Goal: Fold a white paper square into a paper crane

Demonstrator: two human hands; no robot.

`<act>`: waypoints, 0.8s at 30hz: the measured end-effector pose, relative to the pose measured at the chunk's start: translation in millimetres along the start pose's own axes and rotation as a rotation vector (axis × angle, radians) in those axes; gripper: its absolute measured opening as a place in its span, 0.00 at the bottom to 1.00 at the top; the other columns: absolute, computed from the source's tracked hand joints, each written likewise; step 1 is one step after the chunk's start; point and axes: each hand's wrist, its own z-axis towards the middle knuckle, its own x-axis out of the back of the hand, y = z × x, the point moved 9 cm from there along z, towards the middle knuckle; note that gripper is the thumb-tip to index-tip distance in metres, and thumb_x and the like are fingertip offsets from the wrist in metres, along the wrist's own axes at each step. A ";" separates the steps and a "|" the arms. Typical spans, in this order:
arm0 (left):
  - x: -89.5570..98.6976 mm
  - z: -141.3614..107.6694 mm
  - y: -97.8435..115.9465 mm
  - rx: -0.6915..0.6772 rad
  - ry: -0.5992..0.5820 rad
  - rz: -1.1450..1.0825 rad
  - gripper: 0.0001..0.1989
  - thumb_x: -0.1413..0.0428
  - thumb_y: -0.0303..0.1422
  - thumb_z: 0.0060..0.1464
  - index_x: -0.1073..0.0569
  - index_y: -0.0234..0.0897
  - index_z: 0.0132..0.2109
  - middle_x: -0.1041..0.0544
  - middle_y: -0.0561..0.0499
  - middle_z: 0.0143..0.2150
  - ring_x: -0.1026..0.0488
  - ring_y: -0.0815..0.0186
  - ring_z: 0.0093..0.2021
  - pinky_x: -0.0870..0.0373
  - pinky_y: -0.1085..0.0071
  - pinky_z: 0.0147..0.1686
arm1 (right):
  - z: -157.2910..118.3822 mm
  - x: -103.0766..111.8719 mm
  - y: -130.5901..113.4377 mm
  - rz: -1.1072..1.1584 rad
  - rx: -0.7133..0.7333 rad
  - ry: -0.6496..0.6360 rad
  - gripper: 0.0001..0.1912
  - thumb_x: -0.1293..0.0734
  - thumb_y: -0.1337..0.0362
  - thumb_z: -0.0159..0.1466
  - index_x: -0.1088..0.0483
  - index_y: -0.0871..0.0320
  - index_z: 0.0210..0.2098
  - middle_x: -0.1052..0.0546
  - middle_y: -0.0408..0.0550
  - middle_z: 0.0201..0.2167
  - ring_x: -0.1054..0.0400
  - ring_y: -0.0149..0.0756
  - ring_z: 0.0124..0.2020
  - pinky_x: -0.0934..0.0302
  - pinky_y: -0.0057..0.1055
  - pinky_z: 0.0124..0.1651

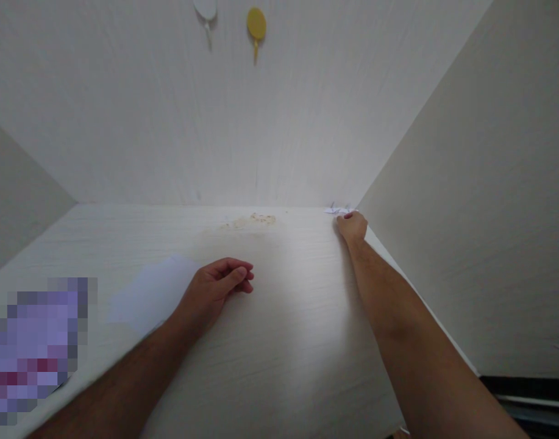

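Pale panels with a fine, streaky wood grain form a recess: a back wall (pixel 261 134), a duller side wall (pixel 480 183) at the right, and a smooth whitish tabletop (pixel 283 378) with a soft sheen. Two round, flat discs with slender hooks hang on the back wall, one yellow (pixel 256 24), one white (pixel 206 8) and cut by the frame's top edge.

In the far right corner, a thin white strip (pixel 341 210) with fine dark marks, seemingly paper, lies along the seam between tabletop and back wall. The right hand (pixel 353 227) is just beside it, fingers curled inward; whether they grip the strip cannot be told.

The left hand (pixel 224 277) is over the middle of the tabletop, its fingers loosely bent, the thumb against the index finger, with nothing visible between them. Beside its wrist lies a matte white sheet (pixel 151 289) with an irregular outline. Crusty, tan residue (pixel 263 218) speckles the tabletop's back edge. A purplish object (pixel 41 335) at the left is pixelated beyond recognition.
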 end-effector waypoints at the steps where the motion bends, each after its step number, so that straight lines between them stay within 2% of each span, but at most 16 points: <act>1: 0.1 0.2 -0.2 -0.003 -0.001 0.001 0.15 0.30 0.39 0.43 0.20 0.34 0.35 0.19 0.48 0.32 0.23 0.66 0.28 0.26 0.69 0.33 | -0.5 0.3 0.5 0.000 0.004 -0.003 0.09 0.32 0.62 0.58 0.24 0.60 0.36 0.18 0.59 0.38 0.24 0.47 0.44 0.34 0.35 0.49; 10: 0.4 1.0 0.7 -0.012 0.000 0.010 0.15 0.30 0.40 0.43 0.20 0.34 0.35 0.19 0.48 0.32 0.23 0.66 0.28 0.26 0.69 0.34 | -1.7 -1.0 -3.3 0.009 0.015 -0.022 0.08 0.32 0.61 0.59 0.23 0.59 0.33 0.18 0.57 0.36 0.24 0.46 0.43 0.34 0.34 0.48; 19: 1.0 0.6 -0.3 -0.008 -0.008 0.008 0.15 0.31 0.40 0.44 0.20 0.34 0.35 0.19 0.48 0.32 0.23 0.67 0.28 0.27 0.70 0.33 | 9.1 -10.0 -11.5 0.002 -0.024 -0.005 0.13 0.32 0.57 0.61 0.22 0.59 0.39 0.18 0.59 0.40 0.23 0.47 0.45 0.32 0.37 0.47; 24: 1.7 1.0 -1.6 -0.013 -0.006 0.013 0.14 0.31 0.40 0.45 0.20 0.35 0.35 0.19 0.48 0.32 0.23 0.66 0.28 0.27 0.69 0.33 | 12.1 -17.1 -17.8 -0.014 -0.017 -0.007 0.11 0.32 0.60 0.61 0.21 0.59 0.37 0.18 0.60 0.38 0.23 0.47 0.44 0.32 0.37 0.46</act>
